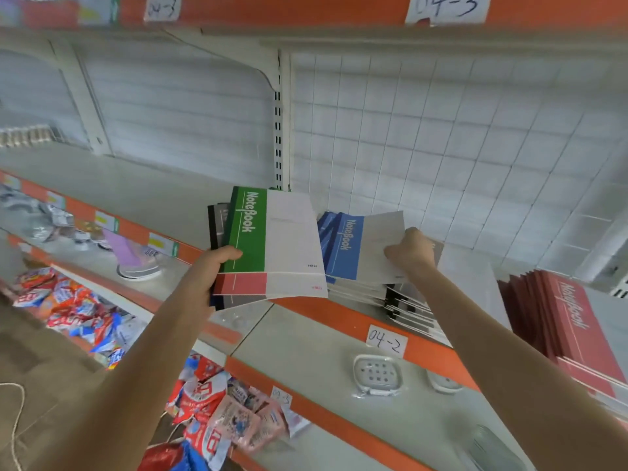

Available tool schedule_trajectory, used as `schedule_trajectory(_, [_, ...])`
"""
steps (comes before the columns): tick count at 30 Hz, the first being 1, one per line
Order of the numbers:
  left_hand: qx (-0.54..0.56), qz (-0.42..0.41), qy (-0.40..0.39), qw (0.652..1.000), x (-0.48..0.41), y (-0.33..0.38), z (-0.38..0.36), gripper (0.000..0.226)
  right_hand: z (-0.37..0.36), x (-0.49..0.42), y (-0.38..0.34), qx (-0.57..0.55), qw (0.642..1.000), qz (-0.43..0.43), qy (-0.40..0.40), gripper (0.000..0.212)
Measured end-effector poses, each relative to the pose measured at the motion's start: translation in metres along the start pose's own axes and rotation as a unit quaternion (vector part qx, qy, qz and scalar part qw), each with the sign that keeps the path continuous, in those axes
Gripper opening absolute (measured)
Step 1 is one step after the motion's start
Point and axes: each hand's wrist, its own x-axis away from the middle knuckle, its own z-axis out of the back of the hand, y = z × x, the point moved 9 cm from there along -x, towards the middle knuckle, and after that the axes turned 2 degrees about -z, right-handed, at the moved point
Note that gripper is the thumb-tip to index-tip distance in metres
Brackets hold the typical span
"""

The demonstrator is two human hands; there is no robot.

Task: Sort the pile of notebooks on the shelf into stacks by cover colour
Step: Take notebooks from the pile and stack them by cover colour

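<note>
We see the left arm stretched forward, its left hand point(217, 263) curled round a fanned bundle point(292, 266) held over the shelf point(136, 185) edge: one green notebook point(248, 229) on top, one red notebook point(244, 283) beneath, and black notebooks point(217, 219) behind, too hidden to count. The right arm reaches the mixed pile point(401, 300) on the shelf, its right hand point(411, 249) pinching the top blue notebook point(360, 249). One red stack point(571, 321) lies to the right.

Shelf point(136, 185): pale grey, orange front strip point(339, 321) w/ label "04-2" point(386, 340). On it: notebook pile point(401, 300), blue cover on top, ctr; red notebook stack point(571, 321), rt, apart.
</note>
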Motion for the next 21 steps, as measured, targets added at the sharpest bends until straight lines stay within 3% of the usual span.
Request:
schedule_trajectory(8, [-0.031, 0.007, -0.09, 0.995, -0.057, 0.014, -0.003, 0.005, -0.035, 0.001, -0.022, 0.106, 0.994, -0.017, -0.009, 0.048])
schedule_trajectory(13, [-0.05, 0.015, -0.168, 0.984, -0.084, 0.026, -0.002, 0.005, -0.032, 0.016, -0.046, 0.193, 0.979, -0.015, 0.066, 0.037])
schedule_trajectory(15, [-0.058, 0.008, -0.193, 0.979, -0.092, 0.031, -0.001, 0.007, -0.038, 0.027, -0.07, 0.06, 0.995, 0.001, 0.078, 0.03])
schedule_trajectory(18, [-0.065, -0.014, -0.225, 0.972, -0.103, 0.038, -0.002, 0.016, -0.078, 0.05, -0.092, -0.187, 0.978, -0.082, -0.049, 0.033])
schedule_trajectory(21, [-0.079, -0.045, -0.242, 0.966, -0.11, 0.045, -0.002, 0.023, -0.103, 0.057, -0.1, -0.185, 0.978, -0.081, -0.053, 0.027])
